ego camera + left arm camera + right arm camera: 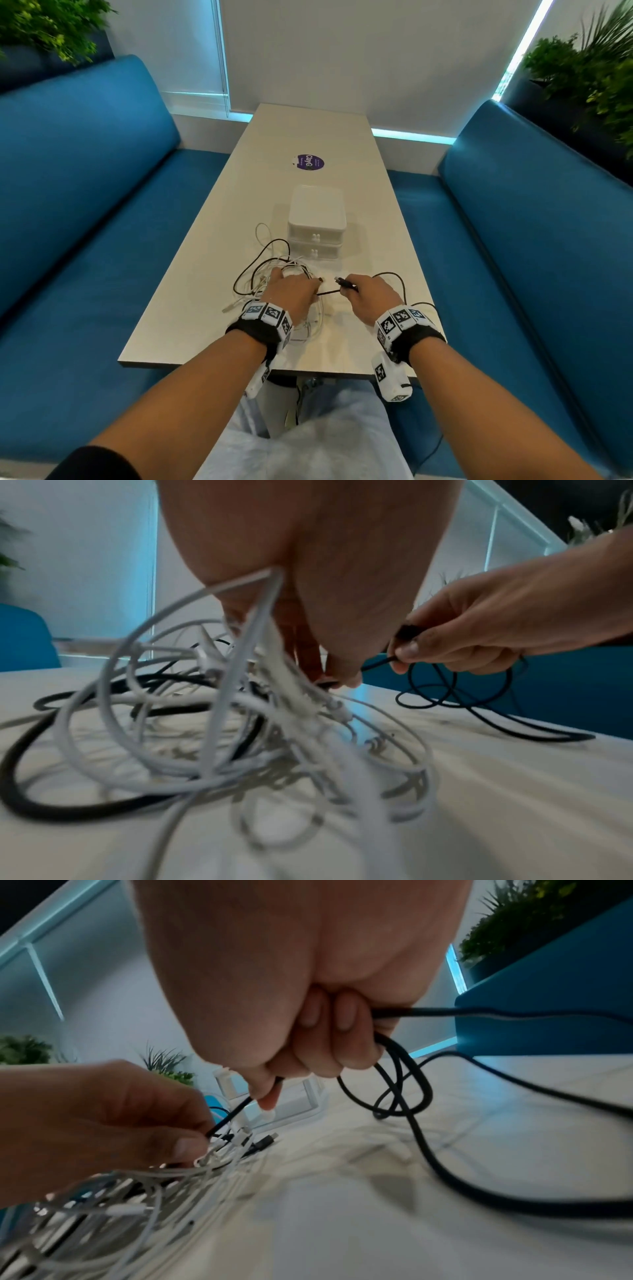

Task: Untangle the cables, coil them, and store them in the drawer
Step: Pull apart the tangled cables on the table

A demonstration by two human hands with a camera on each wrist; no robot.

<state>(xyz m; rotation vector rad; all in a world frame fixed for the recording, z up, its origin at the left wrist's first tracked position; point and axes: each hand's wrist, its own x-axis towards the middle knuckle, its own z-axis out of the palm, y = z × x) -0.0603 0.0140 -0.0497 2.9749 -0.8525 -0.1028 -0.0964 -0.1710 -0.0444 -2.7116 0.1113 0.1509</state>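
Observation:
On the white table (pixel 310 133) lies a tangle of white cables (pixel 270 270) mixed with a black cable (pixel 260 255). My left hand (pixel 294 291) rests on the tangle and holds white strands (pixel 240 647) in its curled fingers. Its thumb and fingertips pinch at the knot (pixel 205 1139). My right hand (pixel 356 291) grips a thin black cable (pixel 390 274) just behind its plug (pixel 340 281); loose loops (pixel 400 1085) hang from its curled fingers. That cable runs taut between both hands. A white two-drawer box (pixel 317 219) stands behind the tangle, with both drawers closed.
A round purple sticker (pixel 306 161) is on the table beyond the box. Blue benches (pixel 85 205) (pixel 534 222) flank the table on both sides. Potted plants (pixel 589 75) stand behind the benches. The black cable trails toward the table's right edge (pixel 430 305).

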